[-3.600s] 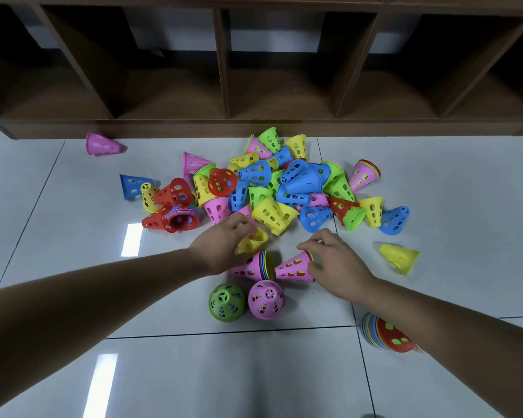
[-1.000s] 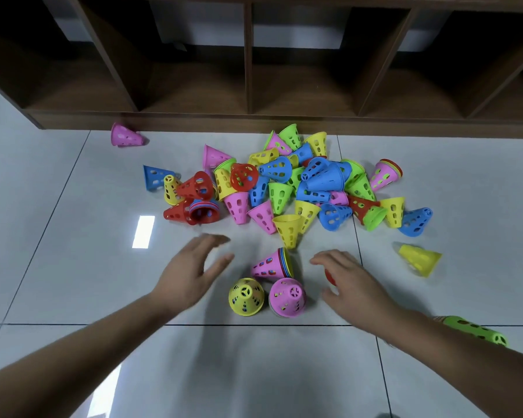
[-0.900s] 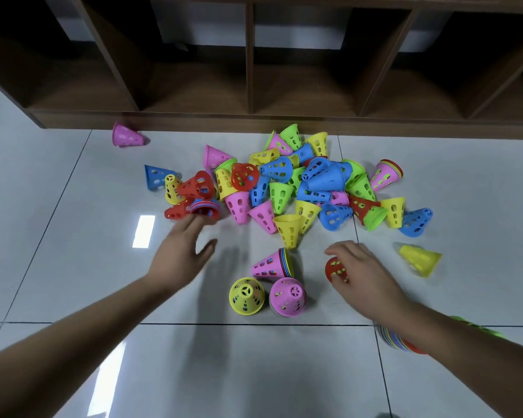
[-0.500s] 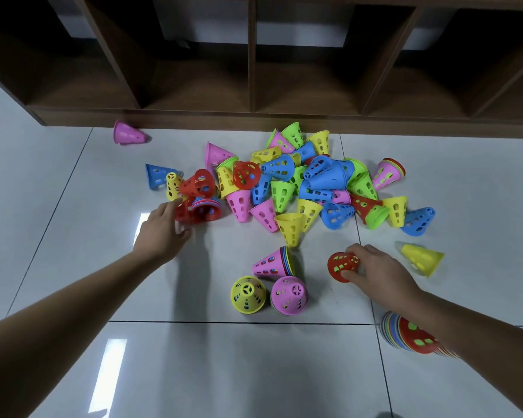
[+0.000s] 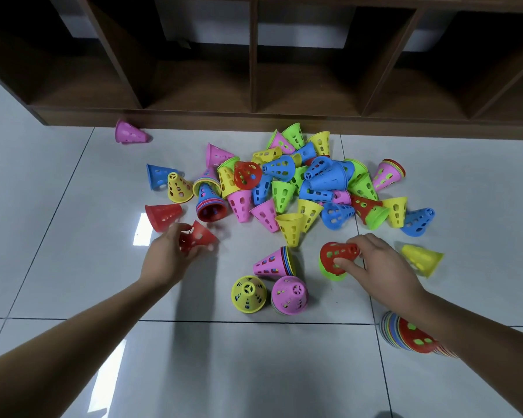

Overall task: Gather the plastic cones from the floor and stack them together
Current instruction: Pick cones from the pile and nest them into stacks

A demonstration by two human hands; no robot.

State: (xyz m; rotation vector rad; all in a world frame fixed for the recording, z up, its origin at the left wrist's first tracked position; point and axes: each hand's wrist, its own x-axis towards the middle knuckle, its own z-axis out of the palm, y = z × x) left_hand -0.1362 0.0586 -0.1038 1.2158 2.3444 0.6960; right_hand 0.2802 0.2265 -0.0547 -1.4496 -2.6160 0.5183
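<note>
Gripping one red cone [image 5: 198, 236] in the left hand [image 5: 166, 256] and pinching a second red cone [image 5: 338, 255] in the right hand [image 5: 381, 267], both beside the floor pile [image 5: 299, 188], person is risking fingertip slips.

The red cone [image 5: 200, 235] in my left hand [image 5: 167, 255] is smooth plastic; under it glossy floor tiles [image 5: 254, 372], beyond it matt wooden shelving [image 5: 254, 70].
</note>
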